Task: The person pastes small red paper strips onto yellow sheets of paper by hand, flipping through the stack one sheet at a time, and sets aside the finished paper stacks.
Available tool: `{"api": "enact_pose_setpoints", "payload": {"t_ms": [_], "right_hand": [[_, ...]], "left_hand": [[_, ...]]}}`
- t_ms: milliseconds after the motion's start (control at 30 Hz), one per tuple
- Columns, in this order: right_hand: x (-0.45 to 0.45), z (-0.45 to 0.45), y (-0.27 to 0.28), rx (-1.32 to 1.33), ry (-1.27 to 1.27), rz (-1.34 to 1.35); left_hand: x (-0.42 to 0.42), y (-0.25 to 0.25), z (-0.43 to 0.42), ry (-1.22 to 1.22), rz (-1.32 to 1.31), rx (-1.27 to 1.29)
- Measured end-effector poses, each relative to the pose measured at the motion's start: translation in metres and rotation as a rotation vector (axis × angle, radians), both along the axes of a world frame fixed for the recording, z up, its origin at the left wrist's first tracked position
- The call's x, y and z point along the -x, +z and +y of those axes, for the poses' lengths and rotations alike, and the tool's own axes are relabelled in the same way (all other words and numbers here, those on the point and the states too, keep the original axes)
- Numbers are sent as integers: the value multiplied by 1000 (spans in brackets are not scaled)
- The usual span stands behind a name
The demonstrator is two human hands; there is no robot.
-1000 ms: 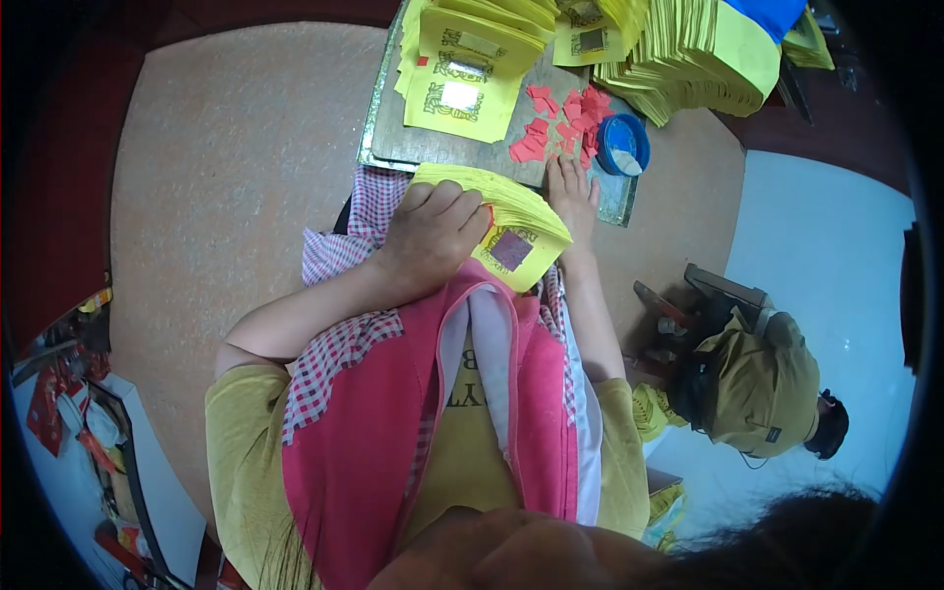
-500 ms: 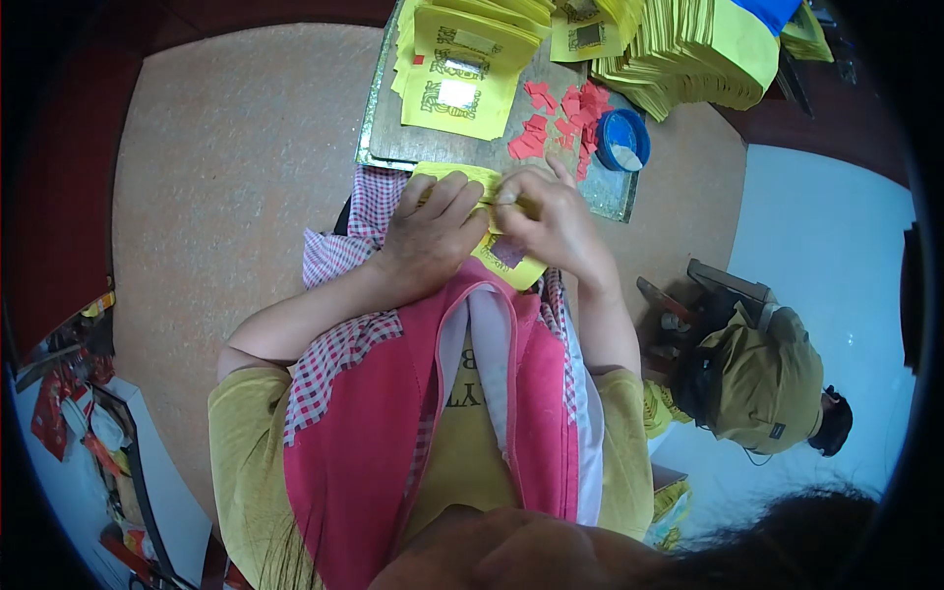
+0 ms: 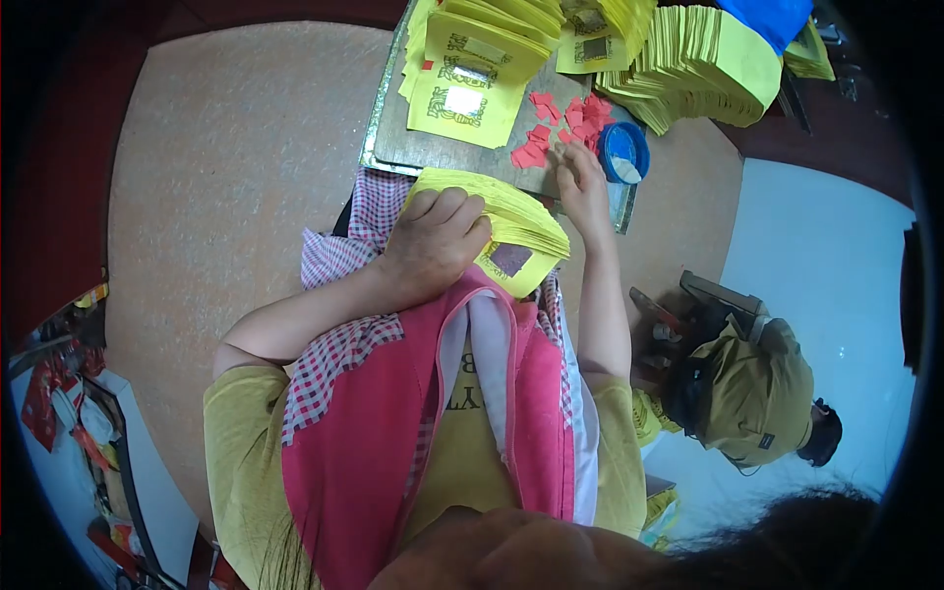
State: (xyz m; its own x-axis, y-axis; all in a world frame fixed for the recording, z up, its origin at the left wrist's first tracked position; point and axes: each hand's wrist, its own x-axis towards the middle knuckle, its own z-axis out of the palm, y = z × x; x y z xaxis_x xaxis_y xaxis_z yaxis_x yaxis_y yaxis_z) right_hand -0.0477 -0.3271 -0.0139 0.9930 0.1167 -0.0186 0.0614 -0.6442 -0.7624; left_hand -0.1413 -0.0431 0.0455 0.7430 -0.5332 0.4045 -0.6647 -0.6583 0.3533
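Note:
My left hand (image 3: 433,236) is closed around a thick sheaf of yellow printed paper (image 3: 526,221), held against my lap at the table's near edge. Dark print and a purplish square show on the sheaf's front sheet. Away from the sheaf, my right hand (image 3: 584,192) is over the table with its fingers loosely bent and apart. Its fingertips are at the near side of a scatter of small red paper pieces (image 3: 588,118). I cannot make out any piece between them. Just right of that hand stands a round blue tub (image 3: 632,141) with something whitish in it.
Stacked yellow printed sheets (image 3: 467,93) lie on the table (image 3: 393,147), a red piece on one edge. A long bundle of yellow paper (image 3: 698,64) is at the far right, beside blue material (image 3: 772,18). Another person (image 3: 757,393) sits to the right.
My right hand has left the yellow sheaf and moved up and right to the red pieces. The sheaf's layered edges now show. My left hand keeps its hold.

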Motion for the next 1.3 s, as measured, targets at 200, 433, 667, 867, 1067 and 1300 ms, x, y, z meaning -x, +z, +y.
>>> {"api": "enact_pose_setpoints", "payload": {"t_ms": [200, 433, 667, 867, 1067, 1300], "right_hand": [[-19, 23, -5, 654, 105, -394], [20, 7, -7, 811, 151, -401], [5, 0, -8, 652, -46, -233], [18, -1, 17, 373, -55, -237], [44, 65, 100, 110, 407, -34], [44, 82, 96, 393, 397, -180]], "left_hand": [[-1, 1, -2, 17, -72, 34], [-6, 12, -1, -22, -8, -65], [-3, 13, -5, -39, 60, -128], [3, 0, -4, -4, -11, -55], [2, 2, -5, -1, -16, -65], [3, -1, -4, 31, -60, -28]]}}
